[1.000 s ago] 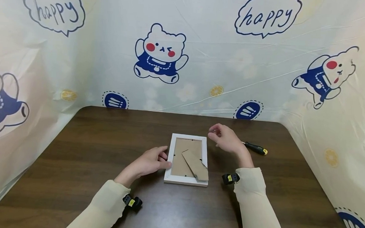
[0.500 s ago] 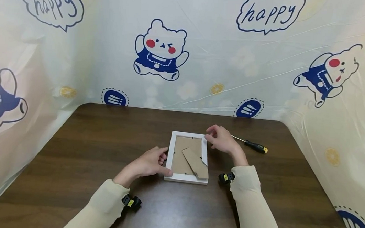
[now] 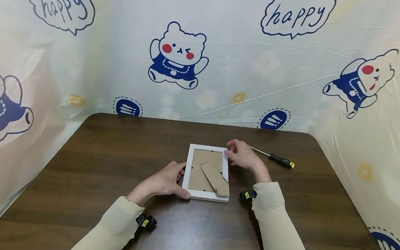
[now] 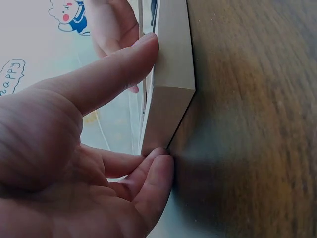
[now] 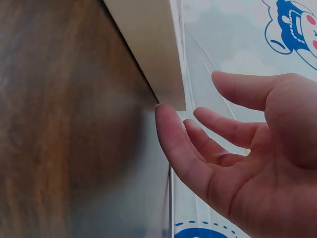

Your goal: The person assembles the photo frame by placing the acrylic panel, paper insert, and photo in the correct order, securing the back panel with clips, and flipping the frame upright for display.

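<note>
A white picture frame (image 3: 204, 195) lies face down on the table, its brown backing board (image 3: 197, 177) and slanted stand flap (image 3: 217, 180) showing. My left hand (image 3: 166, 179) holds the near left part of the frame. In the left wrist view, that thumb (image 4: 119, 69) lies on the frame's upper edge while curled fingers (image 4: 153, 178) meet its side low down by the table. At the far right corner is my right hand (image 3: 242, 154), one fingertip (image 5: 168, 119) right at that corner in the right wrist view. Its thumb (image 5: 242, 90) stands apart from the frame.
A screwdriver (image 3: 281, 161) with a black and yellow handle lies to the right of my right hand, its shaft pointing toward that hand. Behind the brown wooden table (image 3: 135, 136) hangs a patterned curtain (image 3: 223, 66). Each wrist carries a small black camera (image 3: 146, 221).
My right hand has moved left and slightly nearer, to the frame's far right corner, uncovering the screwdriver's shaft. My left thumb has slid down toward the near left corner.
</note>
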`<state>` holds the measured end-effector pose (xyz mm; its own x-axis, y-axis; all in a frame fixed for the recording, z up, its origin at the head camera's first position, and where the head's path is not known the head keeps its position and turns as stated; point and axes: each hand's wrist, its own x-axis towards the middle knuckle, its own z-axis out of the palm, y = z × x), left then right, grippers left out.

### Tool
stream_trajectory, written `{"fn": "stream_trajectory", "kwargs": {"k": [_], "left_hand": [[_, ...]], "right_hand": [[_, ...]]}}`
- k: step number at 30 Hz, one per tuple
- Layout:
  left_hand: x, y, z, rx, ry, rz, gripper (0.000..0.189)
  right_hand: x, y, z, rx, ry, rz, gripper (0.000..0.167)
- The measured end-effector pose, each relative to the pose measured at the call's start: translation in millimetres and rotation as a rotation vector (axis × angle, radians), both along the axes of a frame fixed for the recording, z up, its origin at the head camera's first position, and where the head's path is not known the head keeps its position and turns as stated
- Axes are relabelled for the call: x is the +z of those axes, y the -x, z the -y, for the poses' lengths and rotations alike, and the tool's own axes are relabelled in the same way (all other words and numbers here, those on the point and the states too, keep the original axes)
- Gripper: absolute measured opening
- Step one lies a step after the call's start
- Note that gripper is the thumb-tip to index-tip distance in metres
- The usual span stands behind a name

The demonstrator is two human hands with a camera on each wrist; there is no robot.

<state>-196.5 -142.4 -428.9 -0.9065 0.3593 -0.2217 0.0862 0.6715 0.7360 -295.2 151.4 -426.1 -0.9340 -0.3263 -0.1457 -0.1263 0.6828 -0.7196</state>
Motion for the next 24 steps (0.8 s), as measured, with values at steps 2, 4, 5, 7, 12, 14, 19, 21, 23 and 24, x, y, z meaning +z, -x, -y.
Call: {"fn": "stream_trajectory", "kwargs": {"k": [2,4,5,7,12,14,19,21,23,24], "left_hand": [[0.7,-0.5,-0.7,-0.006,0.001,-0.004,0.101],[1.5,-0.9,-1.5,-0.01,0.009,-0.006,0.102],[1.7,-1.0,-1.9,-0.012,0.014,-0.01,0.102],[1.7,-0.9,-2.1,-0.013,0.026,-0.013,0.104],[2.7,-1.4,-2.8,-0.013,0.037,-0.015,0.104],[2.9,-1.7,-2.8,-0.01,0.04,-0.014,0.105],[1.6,-1.4,-1.8,-0.015,0.056,-0.02,0.104],[0.0,-1.0,-1.4,-0.019,0.058,-0.023,0.105],[-2.1,-0.3,-0.9,-0.022,0.047,-0.023,0.106],[-2.6,-0.2,-0.5,-0.023,0.04,-0.022,0.106]], "right_hand": [[-0.3,-0.7,1,0.0,-0.006,0.001,0.046],[-0.9,-1.4,2,0.001,-0.006,0.003,0.046],[-1.3,-1.5,3,0.005,-0.003,0.003,0.046],[-2.3,-1.4,4,0.013,0.01,0.003,0.046],[-3.8,-0.7,6,0.032,0.036,0.003,0.045],[-3.3,-0.7,7,0.032,0.034,0.005,0.045],[-3.6,-1.1,9,0.028,0.009,0.004,0.045],[-4.8,-1.4,9,0.026,-0.001,-0.001,0.045],[-5.3,-1.6,10,0.023,-0.01,-0.007,0.045],[-5.1,-1.9,11,0.022,-0.015,-0.01,0.045]]}}
